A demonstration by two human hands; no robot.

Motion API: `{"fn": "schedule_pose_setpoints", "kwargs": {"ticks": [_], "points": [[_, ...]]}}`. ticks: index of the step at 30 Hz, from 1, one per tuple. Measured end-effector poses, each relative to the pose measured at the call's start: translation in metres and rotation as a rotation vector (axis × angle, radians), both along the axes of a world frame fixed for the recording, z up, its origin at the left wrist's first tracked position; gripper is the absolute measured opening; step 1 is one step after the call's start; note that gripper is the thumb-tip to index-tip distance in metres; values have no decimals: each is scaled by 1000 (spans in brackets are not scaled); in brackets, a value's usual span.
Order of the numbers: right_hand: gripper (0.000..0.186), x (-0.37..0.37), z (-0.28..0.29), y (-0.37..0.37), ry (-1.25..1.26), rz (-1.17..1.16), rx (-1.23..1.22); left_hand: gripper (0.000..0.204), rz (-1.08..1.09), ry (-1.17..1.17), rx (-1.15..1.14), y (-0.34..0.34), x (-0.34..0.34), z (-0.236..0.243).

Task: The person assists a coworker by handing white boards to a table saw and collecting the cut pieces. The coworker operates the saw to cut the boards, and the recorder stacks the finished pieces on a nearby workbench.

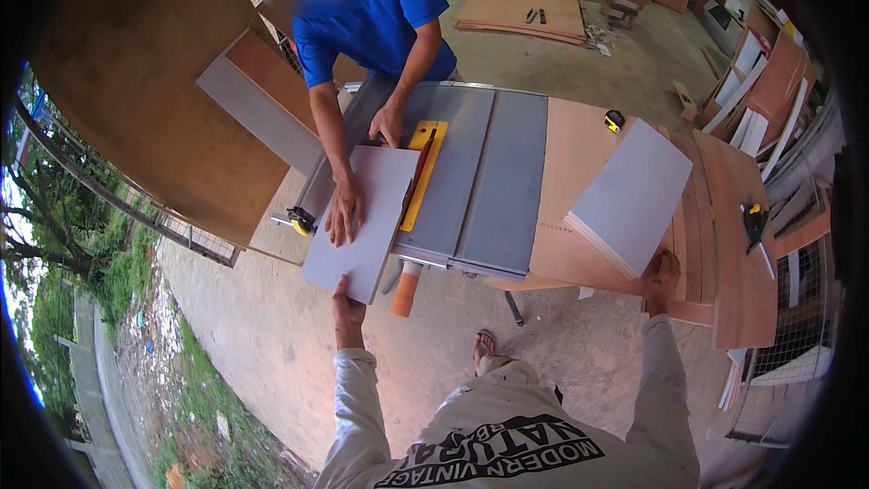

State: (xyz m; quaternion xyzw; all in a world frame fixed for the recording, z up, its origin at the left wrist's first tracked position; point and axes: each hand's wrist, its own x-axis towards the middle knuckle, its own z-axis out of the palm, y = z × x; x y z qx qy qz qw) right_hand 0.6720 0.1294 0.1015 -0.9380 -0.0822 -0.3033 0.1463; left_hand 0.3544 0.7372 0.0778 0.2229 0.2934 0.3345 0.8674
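Observation:
My left hand (pixel 349 310) grips the near edge of a grey board (pixel 358 244) lying on the table saw (pixel 484 181) beside its yellow insert (pixel 421 208). A co-worker in blue (pixel 371 18) has one hand (pixel 346 210) spread on that board and another hand (pixel 389 122) near its far edge. My right hand (pixel 661 281) has curled fingers at the near corner of a stack of grey boards (pixel 634 190), which rests on the wooden side table (pixel 561 163).
A tape measure (pixel 614 121) and a clamp-like tool (pixel 754 226) lie to the right. Large plywood sheets (pixel 154 109) stand at left. Stacked panels (pixel 516 0) lie behind; offcuts (pixel 769 91) lean at right. An orange pipe (pixel 405 294) hangs below the saw.

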Motion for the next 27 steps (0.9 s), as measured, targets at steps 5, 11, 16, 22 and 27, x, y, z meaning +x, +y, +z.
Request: {"fn": "schedule_pose_setpoints", "kwargs": {"ticks": [5, 11, 16, 22, 27], "points": [[19, 0, -4, -1, 30, -11, -18, 37, 15, 3, -10, -6, -27, 1], [18, 5, -14, -12, 12, 37, -14, 37, 44, 7, 40, -21, -70, 4], [16, 5, -9, -9, -64, 111, 24, 43, 104, 51, 128, -39, -132, -4], [16, 11, -19, -14, -140, 127, 17, 41, 172, 43, 167, -83, -201, -9], [16, 5, -11, -9, -124, 169, 72, 42, 303, 221, 239, -152, -285, 6]]}}
